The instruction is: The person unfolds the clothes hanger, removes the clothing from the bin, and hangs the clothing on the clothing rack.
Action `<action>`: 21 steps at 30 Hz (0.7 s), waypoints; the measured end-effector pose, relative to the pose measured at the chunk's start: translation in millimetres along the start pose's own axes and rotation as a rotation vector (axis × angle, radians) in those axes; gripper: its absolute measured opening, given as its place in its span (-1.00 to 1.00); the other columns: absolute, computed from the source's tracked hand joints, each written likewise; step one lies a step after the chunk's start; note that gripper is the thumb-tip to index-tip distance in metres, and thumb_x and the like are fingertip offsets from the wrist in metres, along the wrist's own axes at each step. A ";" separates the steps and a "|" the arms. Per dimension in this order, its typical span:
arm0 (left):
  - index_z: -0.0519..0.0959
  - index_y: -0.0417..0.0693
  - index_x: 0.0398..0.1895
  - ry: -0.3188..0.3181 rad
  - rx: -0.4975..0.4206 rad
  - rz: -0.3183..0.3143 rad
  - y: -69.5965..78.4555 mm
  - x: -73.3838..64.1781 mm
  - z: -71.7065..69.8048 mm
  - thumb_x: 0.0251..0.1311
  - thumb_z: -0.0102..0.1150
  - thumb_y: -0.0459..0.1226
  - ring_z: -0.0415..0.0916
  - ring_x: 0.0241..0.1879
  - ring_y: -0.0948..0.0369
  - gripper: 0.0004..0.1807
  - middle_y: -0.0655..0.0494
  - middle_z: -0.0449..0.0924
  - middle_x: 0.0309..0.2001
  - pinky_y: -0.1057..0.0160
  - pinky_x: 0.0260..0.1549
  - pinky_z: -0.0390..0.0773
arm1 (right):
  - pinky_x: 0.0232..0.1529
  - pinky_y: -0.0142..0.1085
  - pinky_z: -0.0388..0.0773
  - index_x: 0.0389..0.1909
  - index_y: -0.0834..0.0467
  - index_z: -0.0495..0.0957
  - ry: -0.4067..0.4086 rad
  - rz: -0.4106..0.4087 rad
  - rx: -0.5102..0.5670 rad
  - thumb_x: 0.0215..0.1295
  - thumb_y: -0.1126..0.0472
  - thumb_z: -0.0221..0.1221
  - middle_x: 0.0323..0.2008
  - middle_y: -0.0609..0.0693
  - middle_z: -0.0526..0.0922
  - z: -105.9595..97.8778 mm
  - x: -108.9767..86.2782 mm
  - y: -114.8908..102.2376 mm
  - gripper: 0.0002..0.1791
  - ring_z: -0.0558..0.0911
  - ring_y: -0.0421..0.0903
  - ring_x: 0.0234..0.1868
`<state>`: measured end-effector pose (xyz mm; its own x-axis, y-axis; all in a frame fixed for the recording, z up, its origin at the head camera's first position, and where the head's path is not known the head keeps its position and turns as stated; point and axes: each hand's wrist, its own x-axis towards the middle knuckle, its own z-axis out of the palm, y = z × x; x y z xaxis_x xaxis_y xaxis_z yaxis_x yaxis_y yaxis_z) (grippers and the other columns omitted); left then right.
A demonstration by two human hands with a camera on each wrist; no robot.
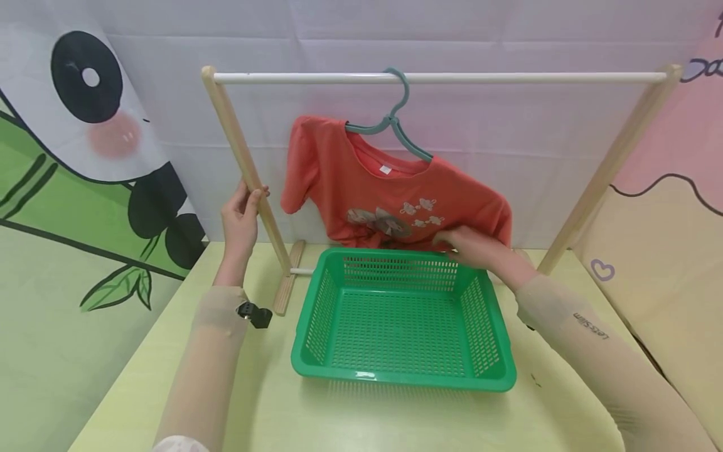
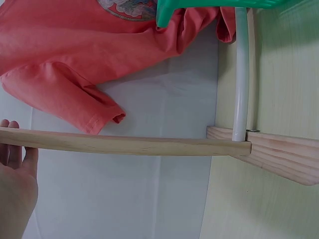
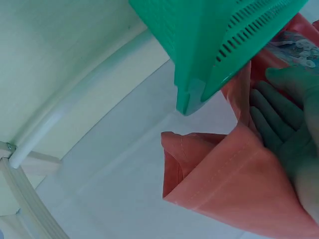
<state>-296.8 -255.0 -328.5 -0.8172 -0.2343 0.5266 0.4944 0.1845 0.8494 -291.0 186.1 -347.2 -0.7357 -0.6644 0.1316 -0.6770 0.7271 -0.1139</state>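
Note:
A red T-shirt [image 1: 367, 169] with a printed front hangs on a green hanger [image 1: 391, 119], hooked over the rack's white rail [image 1: 316, 78]. It hangs tilted, lower on the right side. My left hand [image 1: 241, 216] holds the left wooden post [image 1: 240, 147] between thumb and fingers; the left wrist view shows this hand [image 2: 17, 174] at the image edge. Against the shirt's lower right part lies my right hand [image 1: 469, 246]. In the right wrist view the right hand [image 3: 286, 119] touches the red cloth with fingers fairly straight. The shirt's hem is hidden behind the basket.
A green plastic basket [image 1: 405, 382] stands on the pale table [image 1: 361, 420], in front of the shirt, with nothing in it. The right wooden post [image 1: 612, 169] rises beyond my right forearm. A white cloth [image 1: 186, 94] and printed panels stand behind and beside the table.

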 end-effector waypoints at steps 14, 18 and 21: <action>0.45 0.04 0.37 -0.007 0.016 -0.006 5.0 -1.2 3.5 0.45 0.03 -0.25 0.62 -0.07 0.37 -0.56 -0.21 0.66 0.03 0.45 -0.06 0.55 | -0.44 -0.36 0.31 -0.52 0.09 0.63 0.225 -0.064 -0.122 0.12 0.50 0.19 -0.55 -0.10 0.62 5.7 3.3 23.1 -0.76 0.49 -0.16 -0.51; 0.45 0.00 0.37 -0.003 0.019 -0.006 5.2 -1.1 2.4 0.45 0.02 -0.25 0.62 -0.07 0.38 -0.56 -0.09 0.69 -0.01 0.44 -0.07 0.55 | -0.35 -0.30 0.50 -0.40 0.10 0.72 0.212 -0.046 -0.020 0.15 0.45 0.25 -0.43 -0.08 0.74 7.5 0.6 20.3 -0.82 0.64 -0.16 -0.39; 0.45 -0.03 0.36 0.000 0.021 -0.003 4.6 -1.1 1.2 0.45 0.03 -0.25 0.61 -0.08 0.39 -0.56 -0.05 0.70 -0.03 0.44 -0.08 0.54 | -0.26 -0.23 0.59 -0.32 0.15 0.73 0.201 -0.011 0.050 0.19 0.40 0.29 -0.37 -0.03 0.77 10.8 -0.2 17.2 -0.88 0.68 -0.12 -0.31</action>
<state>-294.0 -252.7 -325.2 -0.8189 -0.2346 0.5238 0.4854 0.2038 0.8502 -302.8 196.9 -359.8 -0.7126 -0.6211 0.3261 -0.6891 0.7069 -0.1595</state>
